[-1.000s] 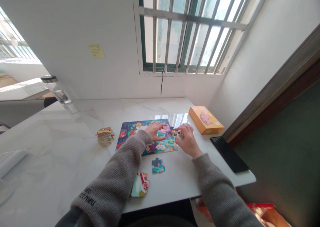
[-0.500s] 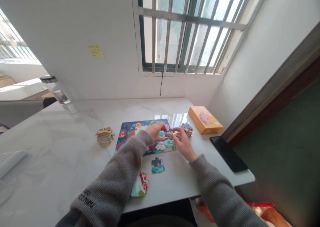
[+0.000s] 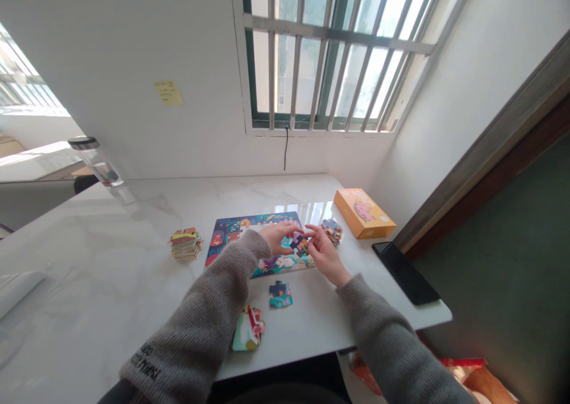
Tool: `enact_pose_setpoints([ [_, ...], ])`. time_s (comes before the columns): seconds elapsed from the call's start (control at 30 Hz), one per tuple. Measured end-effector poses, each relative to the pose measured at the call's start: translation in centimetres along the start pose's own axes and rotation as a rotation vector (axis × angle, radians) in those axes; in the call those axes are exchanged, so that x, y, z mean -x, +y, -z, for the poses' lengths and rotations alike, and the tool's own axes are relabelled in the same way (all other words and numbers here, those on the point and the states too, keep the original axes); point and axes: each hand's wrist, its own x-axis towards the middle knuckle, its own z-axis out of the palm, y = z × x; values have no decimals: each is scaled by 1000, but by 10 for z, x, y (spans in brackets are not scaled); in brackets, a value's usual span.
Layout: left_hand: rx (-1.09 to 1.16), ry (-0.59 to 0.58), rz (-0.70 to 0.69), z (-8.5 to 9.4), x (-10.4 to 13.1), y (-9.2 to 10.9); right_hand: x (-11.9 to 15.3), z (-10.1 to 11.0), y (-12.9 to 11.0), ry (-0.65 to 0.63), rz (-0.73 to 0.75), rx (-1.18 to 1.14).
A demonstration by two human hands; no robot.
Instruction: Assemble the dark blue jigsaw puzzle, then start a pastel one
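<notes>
Over the right part of a colourful puzzle board [image 3: 217,237], my left hand [image 3: 279,237] and my right hand [image 3: 324,252] hold a dark puzzle piece [image 3: 299,243] between them. The fingers of my left hand are at its left and upper edge, and those of my right hand at its right edge. The piece is tilted. A loose blue puzzle piece [image 3: 280,294] lies on the table below the board. Nearer the front edge is a small pile of green and red pieces [image 3: 248,330], partly beside my left sleeve.
Left of the board stands a stack of pieces [image 3: 186,243]; another pile [image 3: 332,230] is behind my right hand. An orange box [image 3: 364,214] and a black phone [image 3: 405,272] lie at the right. A glass bottle [image 3: 100,165] stands at the far left.
The held piece has turned and tilted between my fingers. Both hands have stayed over nearly the same part of the board, and the view has shifted slightly.
</notes>
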Motion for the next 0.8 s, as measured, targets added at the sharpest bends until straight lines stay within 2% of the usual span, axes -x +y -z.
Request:
enact_pose_setpoints([
  [0.2,-24,-7,31,-3,-3,4,0,1,-3,1,11,24],
  [0.3,-32,6,103,-3,-1,-2,1,2,-7,37,79,199],
  [0.43,-18,37,152,-1,3,-8,4,2,-11,-29,219,408],
  [0.53,-10,39,147,-1,3,-9,4,3,-11,-53,252,438],
  [0.8,14,24,161,1,6,-7,1,8,-7,-91,215,415],
])
